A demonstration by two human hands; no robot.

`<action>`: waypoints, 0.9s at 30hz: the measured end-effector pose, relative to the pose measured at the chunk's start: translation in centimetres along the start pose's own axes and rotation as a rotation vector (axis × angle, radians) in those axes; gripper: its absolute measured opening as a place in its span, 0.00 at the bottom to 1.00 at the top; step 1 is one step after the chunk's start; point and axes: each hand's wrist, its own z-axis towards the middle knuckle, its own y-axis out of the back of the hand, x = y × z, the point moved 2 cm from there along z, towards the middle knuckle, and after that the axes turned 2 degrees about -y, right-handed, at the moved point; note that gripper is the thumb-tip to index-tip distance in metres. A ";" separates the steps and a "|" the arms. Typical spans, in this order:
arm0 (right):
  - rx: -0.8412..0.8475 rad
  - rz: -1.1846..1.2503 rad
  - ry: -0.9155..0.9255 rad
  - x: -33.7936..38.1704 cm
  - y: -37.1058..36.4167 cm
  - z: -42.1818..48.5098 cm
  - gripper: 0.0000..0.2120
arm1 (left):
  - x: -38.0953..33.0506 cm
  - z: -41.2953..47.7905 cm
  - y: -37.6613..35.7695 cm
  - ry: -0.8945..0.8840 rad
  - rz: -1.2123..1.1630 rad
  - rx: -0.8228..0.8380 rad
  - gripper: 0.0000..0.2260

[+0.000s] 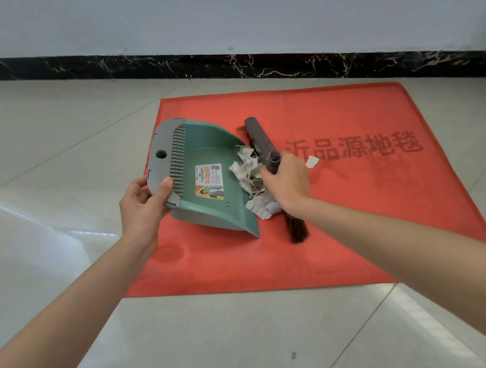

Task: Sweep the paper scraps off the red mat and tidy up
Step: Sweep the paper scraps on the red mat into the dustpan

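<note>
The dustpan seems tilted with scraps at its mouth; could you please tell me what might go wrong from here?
The paper scraps pile at the open lip of the dustpan, some on the red mat; lifting it with the left hand could spill them. One stray scrap lies beyond the brush and right hand, so it may be missed.

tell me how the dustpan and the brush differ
Colour: the dustpan is green with a grey comb edge; the brush is dark brown. Shape: the dustpan is a broad scoop, the brush long and narrow. Grip: the left hand holds the dustpan's grey edge, the right hand grips the brush. Both are on the red mat, meeting at the paper scraps.
</note>
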 end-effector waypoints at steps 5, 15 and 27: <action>0.006 0.016 0.008 1.5 -1.8 -1.5 0.09 | 0.1 0.0 0.0 0.001 -0.008 0.001 0.13; -0.012 0.109 -0.029 3.5 -3.2 -2.9 0.09 | 1.1 0.2 0.5 0.061 -0.058 -0.020 0.14; 0.035 0.195 0.104 5.7 -2.6 -3.6 0.10 | 2.6 0.3 0.9 0.202 -0.204 -0.037 0.10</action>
